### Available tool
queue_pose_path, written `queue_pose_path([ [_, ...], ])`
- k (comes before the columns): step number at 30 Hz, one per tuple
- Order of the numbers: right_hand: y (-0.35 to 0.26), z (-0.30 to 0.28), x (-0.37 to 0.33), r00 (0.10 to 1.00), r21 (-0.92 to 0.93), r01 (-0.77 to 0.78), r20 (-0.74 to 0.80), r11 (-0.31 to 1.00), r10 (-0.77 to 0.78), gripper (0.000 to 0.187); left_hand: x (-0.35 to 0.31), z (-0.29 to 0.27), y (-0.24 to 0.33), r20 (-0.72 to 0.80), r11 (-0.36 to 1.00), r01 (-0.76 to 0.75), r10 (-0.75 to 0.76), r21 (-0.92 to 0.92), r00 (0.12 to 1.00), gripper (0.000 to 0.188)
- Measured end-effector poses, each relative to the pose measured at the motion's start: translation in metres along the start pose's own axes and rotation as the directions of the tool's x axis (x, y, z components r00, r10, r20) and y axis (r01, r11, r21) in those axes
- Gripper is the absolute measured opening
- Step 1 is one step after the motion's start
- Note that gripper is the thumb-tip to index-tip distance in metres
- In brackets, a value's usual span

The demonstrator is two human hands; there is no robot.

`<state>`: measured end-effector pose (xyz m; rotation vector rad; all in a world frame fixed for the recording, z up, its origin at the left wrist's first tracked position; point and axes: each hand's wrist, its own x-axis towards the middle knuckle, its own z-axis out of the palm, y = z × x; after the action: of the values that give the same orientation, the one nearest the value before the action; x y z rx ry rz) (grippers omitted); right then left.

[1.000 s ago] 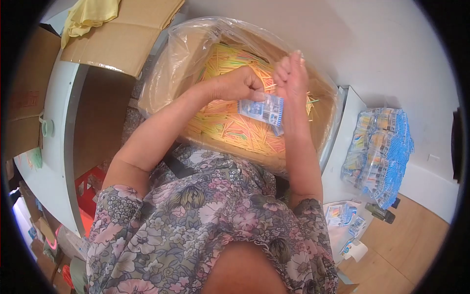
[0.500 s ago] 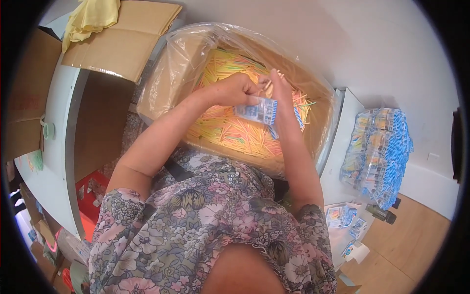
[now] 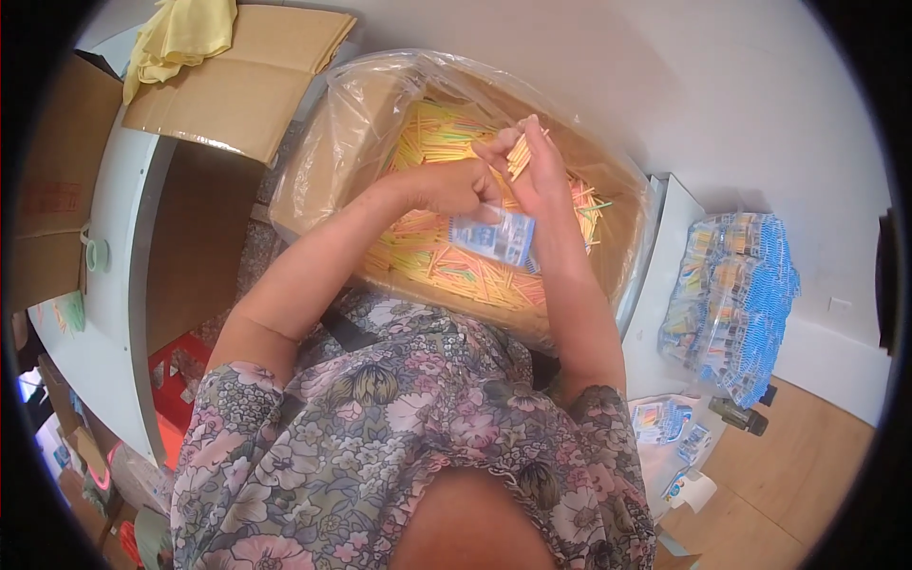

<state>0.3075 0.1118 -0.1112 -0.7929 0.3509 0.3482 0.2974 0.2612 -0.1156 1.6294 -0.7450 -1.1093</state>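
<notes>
My left hand (image 3: pixel 464 188) is closed on the edge of a small clear plastic bag (image 3: pixel 494 237) with blue print, which hangs below its fingers. Just to the right, my right hand (image 3: pixel 540 180) holds a bundle of thin pale-yellow sticks (image 3: pixel 519 157), their ends poking out past the fingers. Both hands are over a cardboard box (image 3: pixel 366 114) lined with clear plastic. Many loose thin sticks (image 3: pixel 465 271) in yellow, orange, pink and green lie in it. Whether the bag's mouth is parted cannot be made out.
At right, a large clear sack (image 3: pixel 731 294) of blue-edged packets stands on a white surface. More packets (image 3: pixel 660 418) lie nearer me. A white table (image 3: pixel 104 332) curves along the left, with a flattened cardboard sheet (image 3: pixel 237 85) and yellow cloth (image 3: pixel 180 43) beyond. A red crate (image 3: pixel 176 389) is beneath.
My right hand has shifted slightly up, and the stick bundle shows more plainly. My left hand has come slightly lower, with the bag swung flatter below it.
</notes>
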Motion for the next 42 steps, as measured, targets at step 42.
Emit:
queue_pose_path([
  [42, -0.025, -0.018, -0.067, 0.815, -0.887, 0.439, 0.328, 0.141, -0.478, 0.018, 0.004, 0.039, 0.023, -0.389, 0.933, -0.357, 0.315, -0.040, 0.866, 0.011],
])
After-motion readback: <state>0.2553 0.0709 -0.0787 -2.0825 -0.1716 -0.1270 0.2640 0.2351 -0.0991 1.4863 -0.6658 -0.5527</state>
